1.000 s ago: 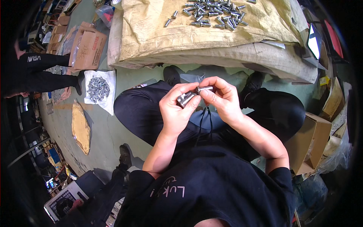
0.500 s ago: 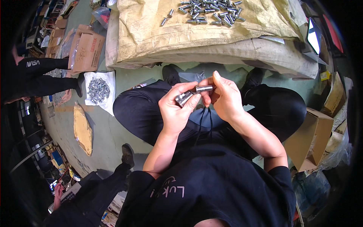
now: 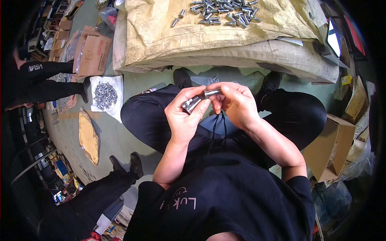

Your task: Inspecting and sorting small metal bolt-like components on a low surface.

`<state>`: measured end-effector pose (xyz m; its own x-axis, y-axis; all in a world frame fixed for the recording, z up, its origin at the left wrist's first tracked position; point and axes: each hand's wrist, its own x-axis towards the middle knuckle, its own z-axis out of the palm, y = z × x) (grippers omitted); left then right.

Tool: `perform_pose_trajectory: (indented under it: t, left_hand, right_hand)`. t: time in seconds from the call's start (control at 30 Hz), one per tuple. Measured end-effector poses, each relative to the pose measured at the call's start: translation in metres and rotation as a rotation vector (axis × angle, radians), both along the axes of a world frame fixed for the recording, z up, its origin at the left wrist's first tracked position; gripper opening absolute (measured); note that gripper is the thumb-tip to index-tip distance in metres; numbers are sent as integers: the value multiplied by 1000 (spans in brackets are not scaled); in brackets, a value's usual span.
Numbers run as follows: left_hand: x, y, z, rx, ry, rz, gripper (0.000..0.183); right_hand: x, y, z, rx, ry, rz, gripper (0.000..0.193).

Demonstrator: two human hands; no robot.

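Over my lap, my left hand (image 3: 181,114) is closed around shiny steel bolt-like parts (image 3: 190,105), thick-ended cylinders lying between thumb and fingers. My right hand (image 3: 242,103) pinches another bolt-like part (image 3: 212,93) by thumb and fingers, its left end at the tips of my left fingers. Whether the parts touch each other I cannot tell. In front of me, several like parts lie in a loose pile (image 3: 225,9) on a yellowish woven sheet (image 3: 161,40), with two more (image 3: 177,18) off to its left.
On the floor at left, more metal parts (image 3: 105,96) lie on a white sheet (image 3: 116,110), near a cardboard box (image 3: 91,52) and a torn yellowish piece (image 3: 87,136). Two other people's dark-clad legs (image 3: 56,90) (image 3: 94,193) are at left. An open carton (image 3: 329,148) stands by my right knee.
Both hands have shifted slightly left with the metal parts, and my right thumb has folded down over its part. At lower left, the other person's legs and body have moved.
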<state>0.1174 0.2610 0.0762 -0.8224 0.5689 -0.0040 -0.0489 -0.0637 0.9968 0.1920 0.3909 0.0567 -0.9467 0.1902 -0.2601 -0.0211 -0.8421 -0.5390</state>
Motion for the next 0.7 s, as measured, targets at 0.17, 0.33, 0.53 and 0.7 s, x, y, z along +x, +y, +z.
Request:
perform_pose_trajectory:
  t: [0.17,0.33,0.53,0.7]
  left_hand:
    - [1,2,7,2,-86,8,24]
    - [2,3,10,16,-166,26,25]
    - [0,3,11,6,-171,43,26]
    - [-1,2,10,28,-199,50,27]
  right_hand:
    - [2,-2,-1,13,26,-3,28]
    - [2,-3,-2,113,65,-22,26]
    - [2,-2,-1,400,120,-73,24]
    - [2,-1,9,568,76,-77,25]
